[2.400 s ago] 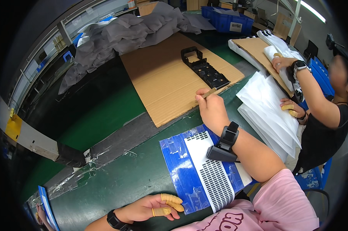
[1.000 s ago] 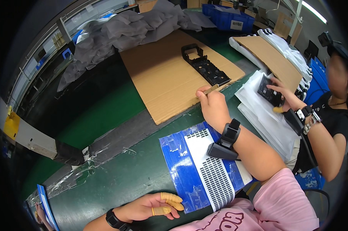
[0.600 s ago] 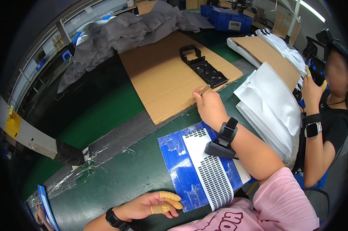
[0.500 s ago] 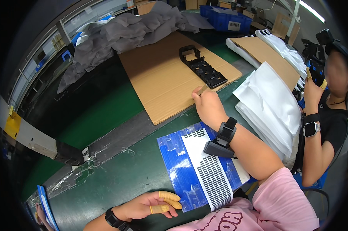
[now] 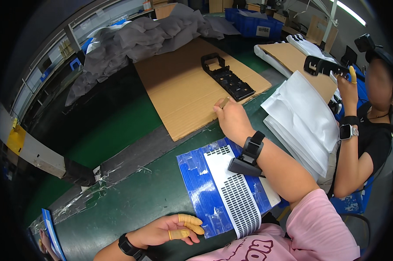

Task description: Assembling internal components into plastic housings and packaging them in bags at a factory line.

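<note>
Cardboard sheet [image 5: 192, 87] edge pinched by our right hand [image 5: 231, 119]; left hand [image 5: 177, 228] rests loosely open, empty, at counter [image 5: 131, 191] near edge; black frame [image 5: 226, 77] untouched.

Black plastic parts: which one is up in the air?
The black plastic part in the co-worker's raised hand; the other black part lies flat on the cardboard sheet.

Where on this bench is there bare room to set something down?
Bare green bench top lies between the left hand, the blue sheet and the cardboard sheet. The cardboard's left half is bare too. Crowded: right of the right hand, with stacked white bags, and the black plastic frame.
</note>
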A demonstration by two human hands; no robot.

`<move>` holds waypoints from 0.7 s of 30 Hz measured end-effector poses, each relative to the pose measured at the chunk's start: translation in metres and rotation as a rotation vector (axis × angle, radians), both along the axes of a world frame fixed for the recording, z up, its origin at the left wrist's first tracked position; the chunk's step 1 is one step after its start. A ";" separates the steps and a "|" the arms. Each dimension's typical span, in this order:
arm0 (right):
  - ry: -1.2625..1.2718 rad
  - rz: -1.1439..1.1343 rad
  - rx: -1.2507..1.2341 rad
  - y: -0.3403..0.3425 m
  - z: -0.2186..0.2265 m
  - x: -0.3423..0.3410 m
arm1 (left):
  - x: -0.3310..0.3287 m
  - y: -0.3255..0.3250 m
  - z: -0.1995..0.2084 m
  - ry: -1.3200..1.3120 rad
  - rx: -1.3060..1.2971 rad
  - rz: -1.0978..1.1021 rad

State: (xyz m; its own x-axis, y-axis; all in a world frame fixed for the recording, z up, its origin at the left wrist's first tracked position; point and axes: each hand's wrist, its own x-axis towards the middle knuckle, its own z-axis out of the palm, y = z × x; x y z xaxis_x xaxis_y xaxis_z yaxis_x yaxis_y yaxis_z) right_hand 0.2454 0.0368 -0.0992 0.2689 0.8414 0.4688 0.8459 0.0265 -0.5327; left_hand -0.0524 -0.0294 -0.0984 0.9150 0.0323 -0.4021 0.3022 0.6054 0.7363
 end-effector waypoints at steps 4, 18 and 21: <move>0.102 -0.021 0.162 -0.005 0.005 0.009 | -0.001 -0.001 -0.003 -0.030 -0.021 0.010; 0.059 -0.040 -0.024 0.002 0.000 0.013 | -0.001 0.001 -0.002 -0.027 -0.014 -0.010; 0.087 -0.072 0.133 -0.001 -0.001 0.017 | -0.001 0.001 -0.003 -0.035 -0.014 -0.004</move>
State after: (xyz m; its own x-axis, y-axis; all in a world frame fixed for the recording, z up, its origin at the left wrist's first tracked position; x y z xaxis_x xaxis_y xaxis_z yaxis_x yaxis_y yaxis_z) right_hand 0.2623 0.0361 -0.1006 0.3706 0.7508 0.5468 0.7993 0.0421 -0.5995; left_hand -0.0536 -0.0285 -0.1016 0.9287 0.0233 -0.3700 0.2787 0.6145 0.7381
